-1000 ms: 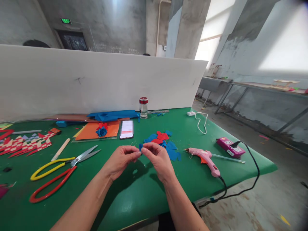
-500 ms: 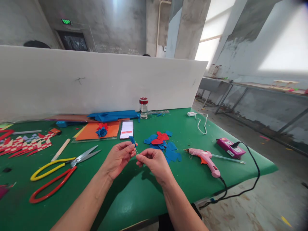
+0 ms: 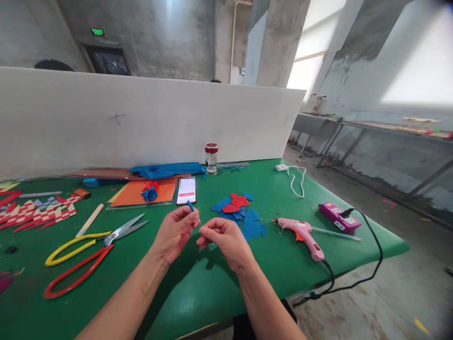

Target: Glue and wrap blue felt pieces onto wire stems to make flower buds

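Note:
Between the thumb and fingers of my left hand point(image 3: 177, 232) is a small rolled piece of blue crepe paper point(image 3: 190, 205), its tip poking up above the fingers. A thin wire stem point(image 3: 200, 223) runs down from it towards my right hand point(image 3: 226, 241), whose thumb and forefinger pinch its lower part. Beyond my right hand lie several loose blue paper petals point(image 3: 252, 227) and red paper petals point(image 3: 236, 202). A phone point(image 3: 186, 192) with a lit screen rests behind my left hand.
A pink glue gun point(image 3: 300, 234) lies right, corded to a purple power strip point(image 3: 338, 218). Open scissors point(image 3: 109, 240) and a wooden stick point(image 3: 90, 219) lie left. Behind are paper flowers point(image 3: 150, 192) on orange paper point(image 3: 123, 194), a glass jar point(image 3: 211, 163) and a white partition point(image 3: 159, 123).
The rolled blue paper has turned slightly in my left fingers and its tip leans more to the left. My right hand has shifted a little left. Everything else stays put.

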A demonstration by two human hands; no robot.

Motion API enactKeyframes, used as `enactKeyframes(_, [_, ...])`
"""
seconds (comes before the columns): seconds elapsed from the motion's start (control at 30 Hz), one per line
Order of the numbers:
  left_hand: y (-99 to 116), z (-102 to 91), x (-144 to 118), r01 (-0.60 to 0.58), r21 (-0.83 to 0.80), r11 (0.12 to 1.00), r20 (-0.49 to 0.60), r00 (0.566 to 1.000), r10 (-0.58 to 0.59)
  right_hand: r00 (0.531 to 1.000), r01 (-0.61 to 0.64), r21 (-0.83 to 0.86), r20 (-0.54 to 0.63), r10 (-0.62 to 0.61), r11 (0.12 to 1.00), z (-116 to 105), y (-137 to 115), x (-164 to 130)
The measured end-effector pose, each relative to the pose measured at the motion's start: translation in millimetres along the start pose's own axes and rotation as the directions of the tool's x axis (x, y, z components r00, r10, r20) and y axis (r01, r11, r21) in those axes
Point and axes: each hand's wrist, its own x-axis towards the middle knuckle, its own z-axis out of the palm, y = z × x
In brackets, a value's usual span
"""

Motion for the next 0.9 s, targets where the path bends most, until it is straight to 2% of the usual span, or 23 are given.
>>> enactKeyframes(0.23, [2.9,-3.2,0.2,0.038,0.047,0.998,0.020,0.999,-0.039,1.000,-0.025,0.063,-0.016,0.026,0.998,-1.3,-0.6,0.5])
enactKeyframes(0.43, [4.4,-1.8,-1.7,0.066,0.098,0.993,-0.020,0.998,-0.065,0.999,-0.052,0.090,0.022,0.050,0.995,-1.8,2.4,0.9])
enactKeyframes(0.73, [4.6,-1.8,-4.5,-0.029,0.185,0.982,-0.003,1.000,0.030,0.995,-0.076,0.092,0.071,0.070,0.993,1.5,6.5,0.4])
enactKeyframes(0.9, [7.3,3.8,-7.4,-0.081,0.218,0.973,-0.025,0.996,0.088,0.996,-0.074,0.044,0.044,0.072,0.996,3.4,6.6,0.9])
